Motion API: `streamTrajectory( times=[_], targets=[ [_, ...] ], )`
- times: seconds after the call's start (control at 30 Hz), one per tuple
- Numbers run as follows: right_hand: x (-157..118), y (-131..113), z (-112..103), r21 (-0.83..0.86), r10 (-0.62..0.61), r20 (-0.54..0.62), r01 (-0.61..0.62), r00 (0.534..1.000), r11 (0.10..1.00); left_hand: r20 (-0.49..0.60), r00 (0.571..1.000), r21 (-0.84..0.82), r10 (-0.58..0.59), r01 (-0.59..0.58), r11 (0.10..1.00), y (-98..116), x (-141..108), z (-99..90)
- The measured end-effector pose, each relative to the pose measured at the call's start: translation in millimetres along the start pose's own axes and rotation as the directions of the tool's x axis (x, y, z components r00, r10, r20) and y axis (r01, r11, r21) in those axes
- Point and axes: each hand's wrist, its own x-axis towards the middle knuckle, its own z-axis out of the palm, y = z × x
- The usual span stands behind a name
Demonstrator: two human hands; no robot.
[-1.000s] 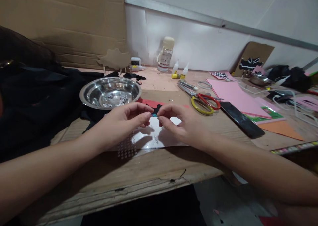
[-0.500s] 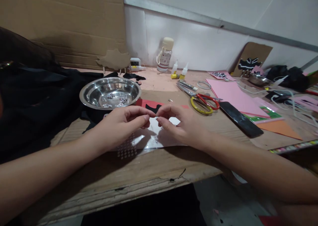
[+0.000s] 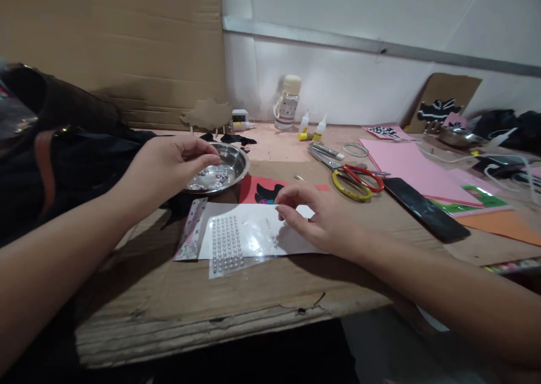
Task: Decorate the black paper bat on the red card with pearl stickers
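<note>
My left hand [image 3: 173,164] is over the near left side of a steel bowl [image 3: 243,170], its thumb and fingers drawn together; whatever may be between them is hidden. Small shiny bits [image 3: 220,178] lie in the bowl. My right hand [image 3: 306,215] is curled in a pinch above a white sheet [image 3: 257,209], with a tiny pale speck at the fingertips, too small to name. Between the hands lies a clear sheet of stick-on pearls [image 3: 227,243] in rows. Behind it, a black cut-out [image 3: 267,192] with colourful glitter rests on red paper [image 3: 249,190].
Red-and-yellow-handled scissors [image 3: 353,181] and a black phone [image 3: 426,209] lie to the right, beside pink paper [image 3: 422,170]. Glue bottles [image 3: 319,129] and a drinking bottle [image 3: 288,102] stand at the back. A black bag [image 3: 76,153] is on the left.
My left hand has parted from my right and moved left and up to the bowl. The pearl sheet between them is now uncovered. The camera view has shifted slightly.
</note>
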Motion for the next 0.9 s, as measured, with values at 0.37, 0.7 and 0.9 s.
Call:
streamTrajectory(
  times=[0.37,0.7,0.9],
  targets=[
    [-1,-2,-3,-0.045,0.009,0.0,-0.009,1.0,0.999,0.045,0.997,0.135,0.06,-0.066,0.989,-16,5,4.8],
    [-1,2,-1,-0.033,0.04,0.007,-0.04,0.999,0.999,0.062,0.993,0.26,0.098,-0.11,0.959,-25,12,7.8],
    [-2,3,-1,-0.036,0.057,0.02,-0.056,0.998,0.998,0.068,0.984,0.224,0.167,-0.178,0.958,-30,12,8.7]
  ],
)
